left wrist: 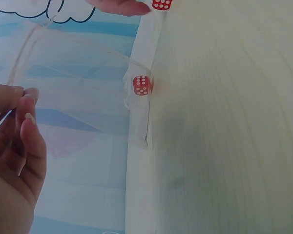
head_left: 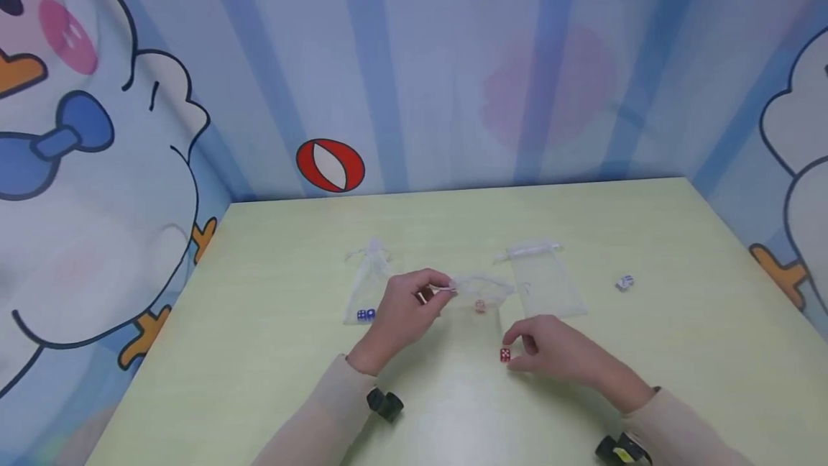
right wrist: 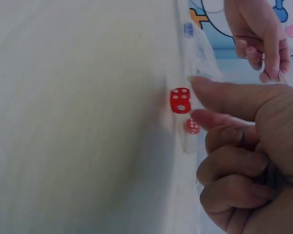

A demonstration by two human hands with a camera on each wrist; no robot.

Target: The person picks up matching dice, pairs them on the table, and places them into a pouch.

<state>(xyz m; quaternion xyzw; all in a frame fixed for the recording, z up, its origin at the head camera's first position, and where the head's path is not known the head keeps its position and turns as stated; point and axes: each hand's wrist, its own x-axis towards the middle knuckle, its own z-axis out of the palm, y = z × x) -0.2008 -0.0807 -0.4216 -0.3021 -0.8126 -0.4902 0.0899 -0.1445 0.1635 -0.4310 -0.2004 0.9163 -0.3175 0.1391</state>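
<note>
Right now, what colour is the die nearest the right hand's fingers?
Red die, white pips; right wrist view.

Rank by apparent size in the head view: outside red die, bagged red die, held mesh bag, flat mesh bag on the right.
1. Flat mesh bag
2. Held mesh bag
3. Outside red die and bagged red die: look alike, and the outside one seems nearer the camera, so unranked.

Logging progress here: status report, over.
Left hand pinching sheer bag, one red die inside. Right hand at second red die, grip unclear. No obstacle visible between second red die and sheer bag.
</note>
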